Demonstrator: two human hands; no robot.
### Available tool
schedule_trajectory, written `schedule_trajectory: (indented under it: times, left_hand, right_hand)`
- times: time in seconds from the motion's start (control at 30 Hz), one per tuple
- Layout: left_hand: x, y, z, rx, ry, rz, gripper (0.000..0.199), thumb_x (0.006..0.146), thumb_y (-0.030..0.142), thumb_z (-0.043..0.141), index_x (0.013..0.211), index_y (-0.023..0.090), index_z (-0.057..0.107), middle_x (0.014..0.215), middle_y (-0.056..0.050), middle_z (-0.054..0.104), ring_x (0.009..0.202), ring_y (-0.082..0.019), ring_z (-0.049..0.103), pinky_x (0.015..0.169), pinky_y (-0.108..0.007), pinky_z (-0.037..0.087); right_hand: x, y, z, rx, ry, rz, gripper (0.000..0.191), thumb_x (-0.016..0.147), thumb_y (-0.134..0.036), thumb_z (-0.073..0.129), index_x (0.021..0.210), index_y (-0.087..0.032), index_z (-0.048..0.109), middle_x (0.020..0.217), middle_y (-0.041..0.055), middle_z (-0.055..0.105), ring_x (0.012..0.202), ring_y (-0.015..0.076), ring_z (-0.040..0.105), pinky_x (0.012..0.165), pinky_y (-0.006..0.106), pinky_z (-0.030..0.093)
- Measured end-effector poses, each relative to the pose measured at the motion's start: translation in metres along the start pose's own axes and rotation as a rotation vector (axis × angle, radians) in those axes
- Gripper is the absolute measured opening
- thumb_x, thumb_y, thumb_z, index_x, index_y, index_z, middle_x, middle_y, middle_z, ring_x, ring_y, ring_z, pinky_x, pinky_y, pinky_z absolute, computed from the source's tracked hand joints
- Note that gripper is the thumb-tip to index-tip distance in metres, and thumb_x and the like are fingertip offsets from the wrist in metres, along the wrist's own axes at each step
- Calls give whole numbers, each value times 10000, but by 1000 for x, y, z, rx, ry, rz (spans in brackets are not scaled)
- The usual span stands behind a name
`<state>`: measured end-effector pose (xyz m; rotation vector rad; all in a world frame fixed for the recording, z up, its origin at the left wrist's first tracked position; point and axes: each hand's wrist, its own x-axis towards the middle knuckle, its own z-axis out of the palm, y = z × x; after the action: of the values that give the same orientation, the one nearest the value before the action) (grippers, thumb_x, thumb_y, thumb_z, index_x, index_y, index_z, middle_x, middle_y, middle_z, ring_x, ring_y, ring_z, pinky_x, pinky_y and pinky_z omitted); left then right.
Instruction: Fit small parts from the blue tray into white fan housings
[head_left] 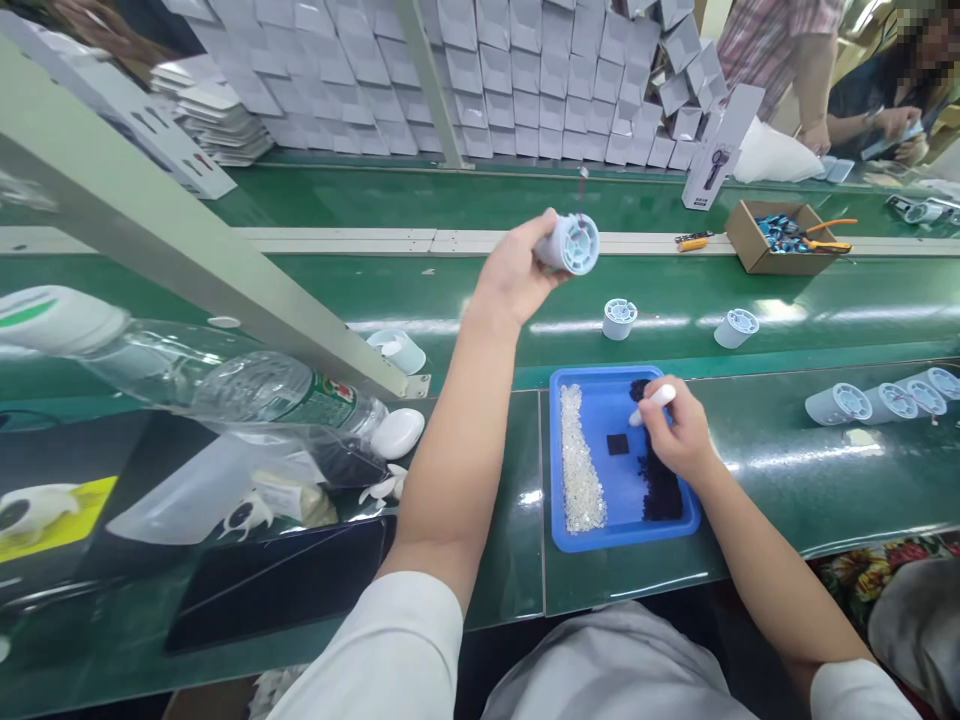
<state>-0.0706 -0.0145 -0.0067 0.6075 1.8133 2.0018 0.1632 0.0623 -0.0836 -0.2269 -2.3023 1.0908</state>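
We're seemingly midway: beyond and over our rectangular blue plastic tray (pixel 621 500), our curled left hand (pixel 517 266) and pinching right hand (pixel 682 432) hold a pale-blue plastic cylinder (pixel 573 244) and white pen-like tool (pixel 663 396) respectively, tiny black pieces (pixel 663 492) apparently left at tray's right.

Left fingers (pixel 538 229) around pale blue cylinder (pixel 577 245); right fingers (pixel 681 402) pinching white pen-like tool (pixel 661 397) over blue tray (pixel 622 500).

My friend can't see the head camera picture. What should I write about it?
The left hand has a pale blue plastic cylinder in its grip; the right hand has a white pen-shaped tool in its grip over a rectangular blue plastic tray. The tray holds small clear pieces and small black pieces. Behind, white rectangular boxes are stacked.
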Motion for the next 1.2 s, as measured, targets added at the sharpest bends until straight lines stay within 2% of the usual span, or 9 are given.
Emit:
schedule_trajectory:
  times: [0.07,0.13,0.23,0.33,0.43,0.9,1.0,1.1,1.2]
  left_hand:
    - [-7,-1,11,-78,-78,-34,187,865,358,541,876,177,586,891,-53,616,970,-185,620,802,-324,553]
    - [-15,-3,23,-143,-165,-89,116,825,273,580,771,173,557,803,-32,591,825,-139,596,728,-273,542]
    - [-25,-5,38,-177,-240,-181,118,814,183,578,705,167,534,709,0,535,673,-98,526,634,-231,505]
    - [-31,-6,50,-135,-271,-234,168,849,207,562,689,166,533,673,9,523,626,-98,511,612,-243,501]
    - [-36,-6,56,-58,-291,-253,172,862,226,567,705,168,528,691,9,555,638,-103,537,624,-247,495]
    - [-51,4,66,129,-390,-232,212,887,245,567,712,168,476,722,19,533,640,-84,509,612,-237,439]
    - [-57,2,74,174,-309,-136,235,851,195,604,667,175,460,639,45,485,583,-68,434,563,-220,348]
    - [-67,-4,89,-28,-89,39,379,852,173,610,580,184,345,570,70,377,556,-55,363,565,-209,313]
    - [-76,-13,106,-213,103,84,512,864,195,613,529,174,227,546,72,254,534,-53,287,570,-204,303]
  right_hand:
    - [-3,-3,1,30,-130,-54,202,901,-396,551,776,-240,521,657,-6,571,564,139,511,556,289,445]
    - [-5,-3,2,72,-151,-73,179,897,-393,570,808,-239,550,688,2,595,593,147,551,576,298,473]
    - [-5,1,1,192,118,-41,180,914,-424,556,900,-245,561,824,32,635,676,169,632,658,347,538]
    - [-3,3,-2,318,396,-19,195,900,-433,596,974,-261,543,954,46,640,750,184,694,724,384,580]
    - [0,1,-4,344,516,6,210,889,-415,624,1008,-262,545,1020,56,660,876,204,725,786,391,594]
    - [1,2,-4,340,494,116,303,889,-503,592,1054,-250,614,980,62,748,921,220,734,829,390,599]
    - [0,2,-6,276,460,204,359,878,-521,585,1083,-231,636,812,26,709,698,170,677,662,327,567]
    - [-2,1,-9,193,317,309,381,861,-533,593,1013,-195,681,575,-41,536,477,102,460,463,253,403]
    - [-4,-2,-8,204,240,322,429,865,-582,566,888,-174,694,503,-63,394,443,80,341,417,237,277]
